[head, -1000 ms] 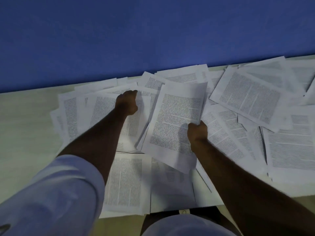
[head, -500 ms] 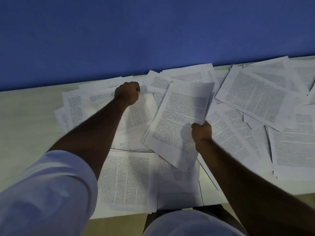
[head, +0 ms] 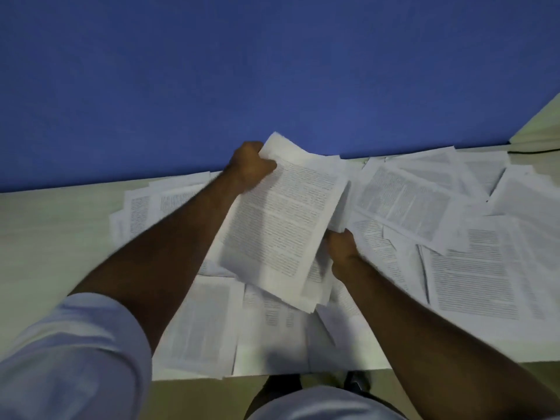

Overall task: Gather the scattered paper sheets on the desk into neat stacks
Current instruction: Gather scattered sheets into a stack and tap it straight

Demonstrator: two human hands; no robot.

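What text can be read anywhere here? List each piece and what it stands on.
No text can be read.
Held bundle of printed sheets, gripped by the left hand and the right hand: lines of print, too blurred to read.
Scattered sheets on the desk, such as the sheet at right: blocks of print, too small and blurred to read.
No labels, brands, numbers or signs show.

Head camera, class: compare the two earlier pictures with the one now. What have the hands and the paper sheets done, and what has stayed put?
The left hand, earlier on the sheets at the left, has taken hold of a sheet's far corner and brought it over the bundle that the right hand holds. The right hand keeps its grip on the bundle's right edge. The loose sheets on the desk lie as before.
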